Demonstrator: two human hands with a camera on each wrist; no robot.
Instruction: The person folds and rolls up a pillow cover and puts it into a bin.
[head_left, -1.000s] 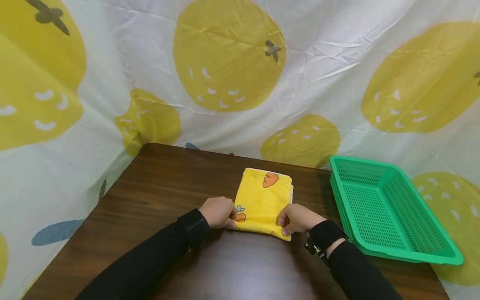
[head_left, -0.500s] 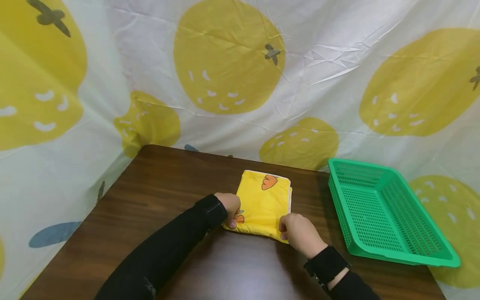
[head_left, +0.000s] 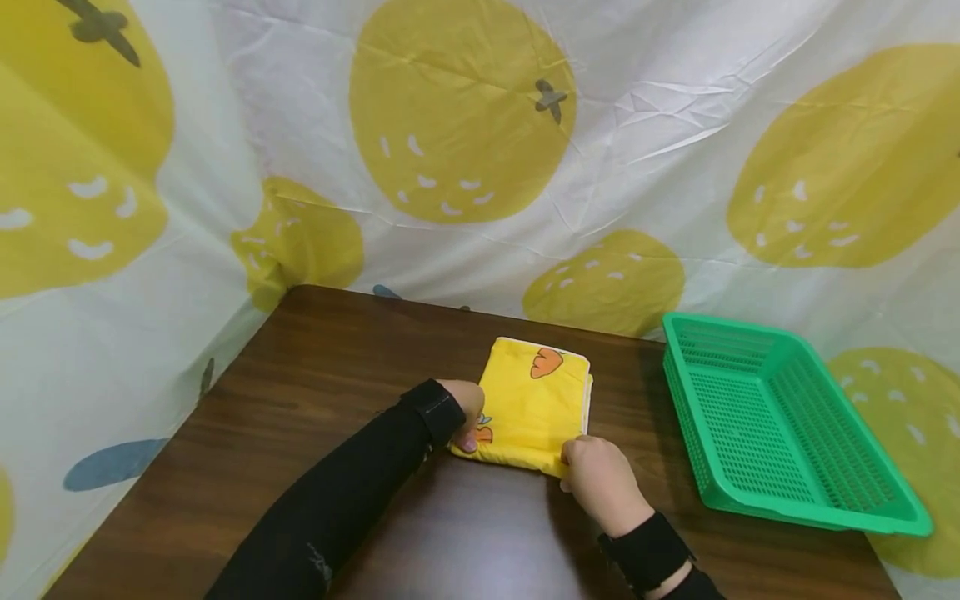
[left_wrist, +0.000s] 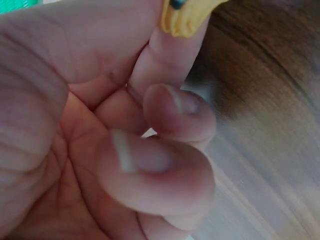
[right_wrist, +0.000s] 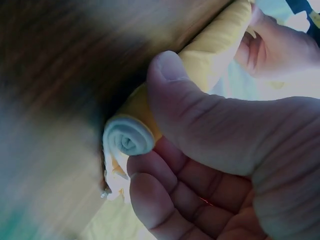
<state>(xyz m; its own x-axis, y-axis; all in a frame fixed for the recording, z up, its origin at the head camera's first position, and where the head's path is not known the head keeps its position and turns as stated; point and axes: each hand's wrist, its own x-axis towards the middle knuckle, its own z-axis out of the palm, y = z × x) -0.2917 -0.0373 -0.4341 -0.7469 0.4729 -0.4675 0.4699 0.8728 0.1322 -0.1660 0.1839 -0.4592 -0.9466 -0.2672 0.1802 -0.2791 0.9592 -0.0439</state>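
On the tabletop lies a folded yellow cloth (head_left: 528, 400) printed with orange carrots and edged in white. Its near edge is rolled up; in the right wrist view the end of the roll (right_wrist: 127, 137) shows as a pale spiral. My left hand (head_left: 467, 408) pinches the roll's left end, and a bit of yellow cloth (left_wrist: 182, 20) shows at its fingers at the top of the left wrist view. At the right end, my right hand (head_left: 602, 482) grips the roll, thumb (right_wrist: 172, 75) on one side and fingers on the other.
A green plastic basket (head_left: 697, 442) with perforated sides stands on the table to the right of the cloth. Brown wood-look table (head_left: 360, 350) surrounds the cloth. A white curtain (head_left: 480, 258) with yellow fruit prints hangs behind and at the left.
My left hand has shifted right, over the cloth's near left corner. The right hand has moved slightly toward me and turned. The cloth stays nearly in place, both hands still on its near edge.
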